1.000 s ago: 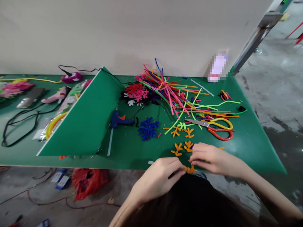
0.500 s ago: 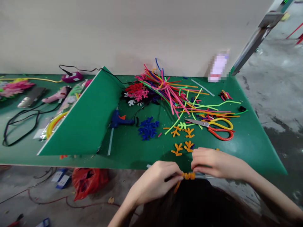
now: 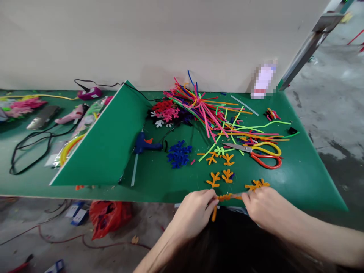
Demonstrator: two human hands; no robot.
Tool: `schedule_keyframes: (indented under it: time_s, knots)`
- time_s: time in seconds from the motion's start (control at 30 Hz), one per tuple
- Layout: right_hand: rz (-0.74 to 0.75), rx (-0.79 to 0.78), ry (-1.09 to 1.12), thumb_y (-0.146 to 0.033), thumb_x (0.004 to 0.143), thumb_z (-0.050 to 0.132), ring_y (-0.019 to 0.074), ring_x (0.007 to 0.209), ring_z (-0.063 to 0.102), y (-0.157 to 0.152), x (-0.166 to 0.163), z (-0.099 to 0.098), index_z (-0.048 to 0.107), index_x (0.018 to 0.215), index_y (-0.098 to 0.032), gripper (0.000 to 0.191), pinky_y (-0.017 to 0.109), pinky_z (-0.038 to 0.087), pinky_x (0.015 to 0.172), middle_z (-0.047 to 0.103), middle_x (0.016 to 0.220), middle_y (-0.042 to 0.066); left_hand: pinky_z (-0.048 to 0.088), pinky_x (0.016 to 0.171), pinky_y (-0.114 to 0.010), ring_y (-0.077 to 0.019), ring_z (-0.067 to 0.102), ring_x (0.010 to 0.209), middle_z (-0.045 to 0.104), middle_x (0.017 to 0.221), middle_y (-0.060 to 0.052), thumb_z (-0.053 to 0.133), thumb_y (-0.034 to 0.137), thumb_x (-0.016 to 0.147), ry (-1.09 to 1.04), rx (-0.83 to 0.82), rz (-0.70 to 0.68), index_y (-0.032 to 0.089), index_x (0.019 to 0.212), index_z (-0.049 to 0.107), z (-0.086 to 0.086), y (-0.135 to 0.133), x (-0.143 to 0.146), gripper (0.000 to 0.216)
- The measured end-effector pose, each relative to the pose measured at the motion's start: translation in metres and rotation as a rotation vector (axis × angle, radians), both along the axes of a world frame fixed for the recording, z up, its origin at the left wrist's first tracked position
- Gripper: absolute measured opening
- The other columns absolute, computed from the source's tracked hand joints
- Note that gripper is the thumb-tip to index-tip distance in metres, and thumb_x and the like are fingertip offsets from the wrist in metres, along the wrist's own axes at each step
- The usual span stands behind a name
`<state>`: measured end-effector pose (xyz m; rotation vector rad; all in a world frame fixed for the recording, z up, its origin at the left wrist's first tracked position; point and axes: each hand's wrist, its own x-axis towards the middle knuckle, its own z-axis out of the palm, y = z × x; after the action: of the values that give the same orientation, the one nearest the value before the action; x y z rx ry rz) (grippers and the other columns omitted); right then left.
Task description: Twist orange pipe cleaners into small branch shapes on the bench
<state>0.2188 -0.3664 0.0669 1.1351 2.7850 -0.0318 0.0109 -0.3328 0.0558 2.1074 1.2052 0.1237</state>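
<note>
Near the table's front edge, my left hand point(image 3: 196, 210) pinches one side of an orange pipe cleaner point(image 3: 224, 197). Its middle is bunched in tight bends, and a loose end hangs below my left fingers. My right hand point(image 3: 264, 206) is closed on its other side, where the stretch between the fingers is blurred. Just beyond my right knuckles lie orange branched pieces point(image 3: 257, 184). Several similar orange twigs point(image 3: 228, 175) rest on the green table ahead of my hands, close to a small light-green piece point(image 3: 219, 151).
Scissors point(image 3: 251, 149) with yellow and red handles lie right of a pipe-cleaner pile point(image 3: 199, 104). Blue branched pieces point(image 3: 179, 153) and a blue glue gun point(image 3: 143, 143) sit left, beside a slanted green board point(image 3: 96, 151). A pixelated upright object point(image 3: 263, 80) leans against the wall.
My right hand has moved right and its fingers now face down, drawing out the orange pipe cleaner from the bends. Both hands are slightly higher in view, uncovering the orange pieces at right.
</note>
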Motion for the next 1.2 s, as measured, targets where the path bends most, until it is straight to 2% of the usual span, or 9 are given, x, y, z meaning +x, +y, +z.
schedule_keyframes:
  time_s: [0.1,0.2,0.3,0.47,0.63,0.73,0.9,1.07,1.2]
  knots:
    - [0.116,-0.103,0.054,0.001,0.070,0.056,0.0170,0.044,0.050,0.012,0.002,0.005,0.059,0.068,-0.013,0.015,0.029,0.031,0.042,0.059,0.055,0.005,0.043,0.060,-0.024,-0.0174,0.063,0.067,0.069,0.074,-0.005,0.048,0.013,0.087,0.073,-0.036,-0.142,0.015,0.075,0.063,0.010,0.006,0.000,0.020]
    - [0.215,-0.331,0.352,-0.013,0.088,0.050,0.0178,0.065,0.057,0.039,0.016,0.017,0.061,0.076,-0.015,0.016,0.028,0.041,0.059,0.062,0.068,0.005,0.043,0.061,-0.020,-0.0139,0.063,0.067,0.071,0.075,-0.003,0.055,0.017,0.086,-0.151,-0.192,-0.256,0.017,0.079,0.067,0.014,0.009,-0.010,0.014]
    - [-0.035,-0.664,0.804,-0.023,0.095,0.046,0.0121,0.072,0.058,0.057,0.030,0.013,0.064,0.093,-0.017,0.020,0.022,0.043,0.064,0.064,0.079,0.002,0.042,0.052,-0.017,-0.0106,0.059,0.056,0.068,0.066,-0.001,0.060,0.025,0.083,-0.428,-0.335,-0.014,0.015,0.080,0.068,0.012,0.008,-0.021,0.013]
    - [-0.663,-0.540,1.342,-0.031,0.096,0.040,0.0105,0.058,0.048,0.030,-0.003,-0.036,0.058,0.116,-0.023,0.028,0.022,0.040,0.053,0.054,0.069,-0.001,0.049,0.053,-0.019,-0.0128,0.063,0.057,0.067,0.064,-0.003,0.064,0.029,0.080,-0.775,-0.214,0.519,0.012,0.077,0.066,-0.001,0.004,-0.005,0.017]
    - [-0.852,-0.195,1.538,-0.024,0.094,0.043,0.0116,0.060,0.051,-0.002,-0.056,-0.045,0.058,0.113,-0.024,0.024,0.024,0.046,0.058,0.056,0.072,0.000,0.052,0.056,-0.015,-0.0094,0.063,0.060,0.066,0.067,0.000,0.065,0.020,0.079,-0.876,0.090,0.760,0.015,0.079,0.065,-0.012,-0.007,0.035,0.005]
    - [-0.897,-0.168,1.621,-0.023,0.091,0.049,0.0140,0.071,0.054,-0.001,-0.055,-0.033,0.064,0.105,-0.023,0.021,0.026,0.049,0.062,0.059,0.086,0.004,0.050,0.052,-0.011,-0.0069,0.060,0.056,0.065,0.067,0.001,0.064,0.014,0.079,-0.849,0.222,0.683,0.015,0.080,0.065,-0.014,-0.012,0.044,0.001]
    - [-0.822,-0.512,1.927,-0.039,0.089,0.052,0.0105,0.053,0.043,0.009,-0.022,-0.033,0.066,0.108,-0.021,0.030,0.023,0.039,0.047,0.051,0.063,-0.001,0.047,0.048,-0.012,-0.0071,0.059,0.052,0.065,0.066,-0.001,0.062,0.011,0.079,-0.785,0.228,0.508,0.013,0.079,0.063,-0.007,-0.017,0.041,0.002]
    - [-0.672,-0.624,1.807,-0.044,0.077,0.067,0.0138,0.058,0.053,0.007,-0.009,-0.043,0.076,0.082,-0.023,0.023,0.025,0.041,0.049,0.065,0.069,0.004,0.044,0.043,-0.013,-0.0081,0.056,0.049,0.065,0.063,-0.002,0.061,0.012,0.079,-0.784,0.102,0.398,0.013,0.076,0.064,0.006,-0.019,0.035,0.005]
    - [-0.687,-0.617,1.724,-0.052,0.076,0.065,0.0215,0.075,0.063,0.001,-0.011,-0.046,0.076,0.089,-0.026,0.031,0.035,0.051,0.065,0.071,0.085,0.008,0.046,0.044,-0.015,-0.0100,0.058,0.049,0.065,0.060,-0.003,0.061,0.012,0.078,-0.809,0.066,0.420,0.013,0.074,0.065,0.014,-0.020,0.029,0.006]
